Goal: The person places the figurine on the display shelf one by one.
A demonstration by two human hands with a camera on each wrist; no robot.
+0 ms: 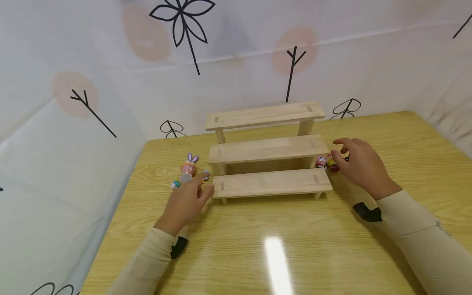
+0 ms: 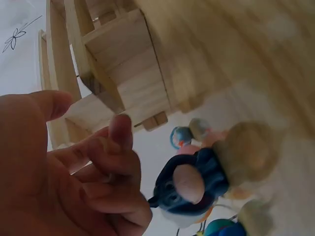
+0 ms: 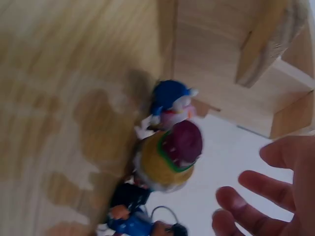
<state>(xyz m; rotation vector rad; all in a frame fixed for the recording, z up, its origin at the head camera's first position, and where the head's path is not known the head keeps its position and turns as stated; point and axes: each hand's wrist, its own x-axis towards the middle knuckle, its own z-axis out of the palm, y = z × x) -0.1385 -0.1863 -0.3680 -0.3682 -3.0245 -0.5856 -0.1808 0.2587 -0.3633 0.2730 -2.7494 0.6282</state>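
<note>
A three-tier wooden step shelf [image 1: 269, 149] stands toward the back of the table. My left hand [image 1: 184, 203] hovers by its left front end, fingers loosely bent with nothing between them. Just beyond that hand are small toy figures, among them a pink one with purple rabbit ears [image 1: 188, 168]. Closer up, the left wrist view has a dark blue figure with a pale face [image 2: 189, 187] beside the fingers. At the shelf's right end, my right hand [image 1: 363, 168] is relaxed and holds nothing. Near its fingers are more figures, including a yellow one with a maroon top [image 3: 170, 152].
The wood-grain table [image 1: 239, 246] reaches back to a white cloth backdrop [image 1: 239, 82] with plant drawings. This cloth also runs along the left side. A blue figure [image 3: 170, 96] stands close to the shelf's right side.
</note>
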